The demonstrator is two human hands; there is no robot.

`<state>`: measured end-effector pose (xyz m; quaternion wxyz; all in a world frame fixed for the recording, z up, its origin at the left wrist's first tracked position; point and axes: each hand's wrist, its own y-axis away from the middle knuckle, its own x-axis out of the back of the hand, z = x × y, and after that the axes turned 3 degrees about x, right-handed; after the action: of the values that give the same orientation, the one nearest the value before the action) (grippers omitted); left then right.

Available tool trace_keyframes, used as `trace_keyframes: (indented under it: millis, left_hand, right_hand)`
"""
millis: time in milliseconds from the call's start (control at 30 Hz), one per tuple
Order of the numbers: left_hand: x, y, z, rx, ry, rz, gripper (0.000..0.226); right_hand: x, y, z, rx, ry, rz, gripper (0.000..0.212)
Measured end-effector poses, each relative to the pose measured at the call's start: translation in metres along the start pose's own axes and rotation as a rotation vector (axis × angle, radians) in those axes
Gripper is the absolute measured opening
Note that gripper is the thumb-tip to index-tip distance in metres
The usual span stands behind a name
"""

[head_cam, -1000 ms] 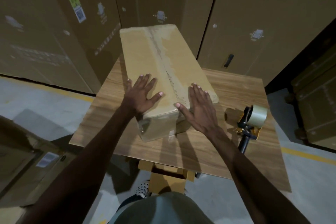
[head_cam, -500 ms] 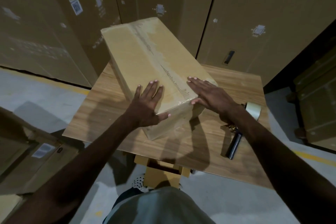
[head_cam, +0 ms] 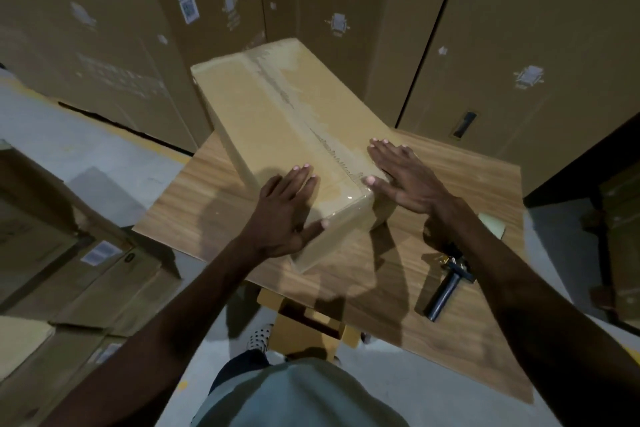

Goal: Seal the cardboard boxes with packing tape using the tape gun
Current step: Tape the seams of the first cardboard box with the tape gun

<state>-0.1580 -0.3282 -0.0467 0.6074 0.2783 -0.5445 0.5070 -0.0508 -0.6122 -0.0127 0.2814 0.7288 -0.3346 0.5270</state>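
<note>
Both hands flat on the taped box — tape gun lying idle on the desk.

I saw the left hand (head_cam: 284,215) and the right hand (head_cam: 407,180) laid with fingers straight on the near end of the cardboard box (head_cam: 294,135), either side of its taped seam (head_cam: 325,146). The box stood on the desk (head_cam: 450,340); the tape gun (head_cam: 448,282) lay to its right, partly hidden by the right forearm — gripped by neither hand.
</note>
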Motion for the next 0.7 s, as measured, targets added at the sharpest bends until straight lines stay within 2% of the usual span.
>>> trace_keyframes:
  millis: [167, 300, 367, 500, 533, 633, 700]
  left_hand:
    - [0.017, -0.019, -0.004, 0.162, 0.149, -0.094, 0.09]
    - [0.034, -0.059, -0.049, 0.267, 0.03, -0.21, 0.088]
    - [0.037, -0.068, -0.061, 0.232, -0.009, -0.229, 0.086]
    - [0.026, -0.069, -0.039, 0.075, -0.07, -0.104, 0.083]
    - [0.025, -0.072, -0.036, 0.04, -0.066, -0.114, 0.081]
    - [0.034, -0.088, -0.051, -0.04, -0.059, -0.203, 0.074]
    - [0.044, -0.104, -0.082, -0.016, -0.051, -0.233, 0.074]
  right_hand:
    - [-0.028, -0.015, -0.082, -0.206, -0.034, 0.172, 0.1]
    - [-0.037, -0.016, -0.093, -0.228, 0.014, 0.15, 0.107]
    - [-0.027, -0.016, -0.068, -0.204, 0.005, 0.111, 0.107]
    - [0.007, -0.021, -0.01, -0.226, -0.019, -0.02, 0.099]
    - [0.014, -0.023, -0.001, -0.253, -0.016, -0.036, 0.098]
    - [0.019, -0.036, -0.008, -0.373, -0.018, -0.009, 0.094]
    - [0.009, -0.046, -0.038, -0.419, -0.024, 0.065, 0.094]
